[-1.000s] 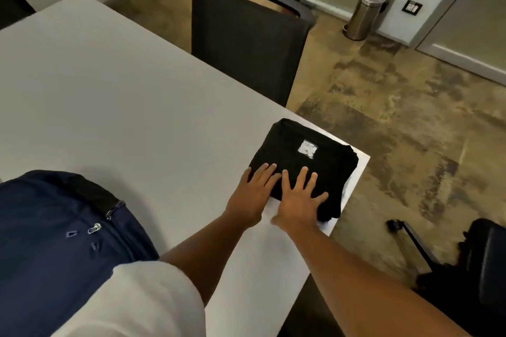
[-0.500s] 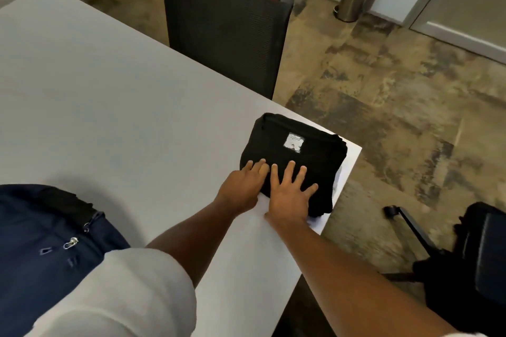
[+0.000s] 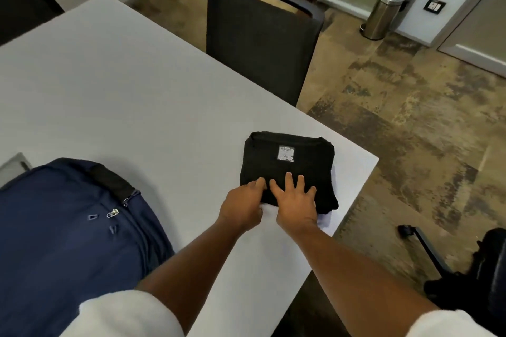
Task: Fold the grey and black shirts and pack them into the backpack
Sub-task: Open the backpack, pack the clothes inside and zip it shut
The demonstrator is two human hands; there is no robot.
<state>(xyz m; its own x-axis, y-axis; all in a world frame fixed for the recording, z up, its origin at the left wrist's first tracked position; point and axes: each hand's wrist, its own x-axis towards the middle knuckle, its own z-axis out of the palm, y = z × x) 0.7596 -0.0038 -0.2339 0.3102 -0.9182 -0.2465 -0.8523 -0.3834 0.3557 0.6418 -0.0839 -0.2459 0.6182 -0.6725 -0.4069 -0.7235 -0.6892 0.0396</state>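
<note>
A view from a head-worn camera looks down at a pale grey table (image 3: pixel 115 90), where a black shirt (image 3: pixel 290 167), folded into a compact rectangle with a small white label (image 3: pixel 286 153) facing up, lies close to the table's right corner, its right side near the edge. Both of the person's bare hands rest on the near edge of the bundle, side by side and almost touching. The right hand (image 3: pixel 297 201) lies flat with fingers spread across the cloth; the left hand (image 3: pixel 242 204) sits at the near-left corner with its fingers bent, and it is unclear whether they are tucked under the fold or only pressing on top. A navy backpack (image 3: pixel 68 241) lies on the table to the left, well apart from the shirt, with a zipper pull (image 3: pixel 112 213) visible; whether its main compartment is open cannot be told. No grey shirt can be made out, though a sliver of something pale shows beneath the black bundle near the corner. Beyond the table stands a dark chair (image 3: pixel 260 44), with a steel pedal bin (image 3: pixel 383 13) by the far wall. The likely risks: the shirt sits so near the corner that a push outward could send it over the edge onto the floor. Lifting it from one side only, without a hand underneath, could let the layers sag and the fold come undone. If the backpack's opening proves shut or narrow, forcing the bundle in could crumple it.
</note>
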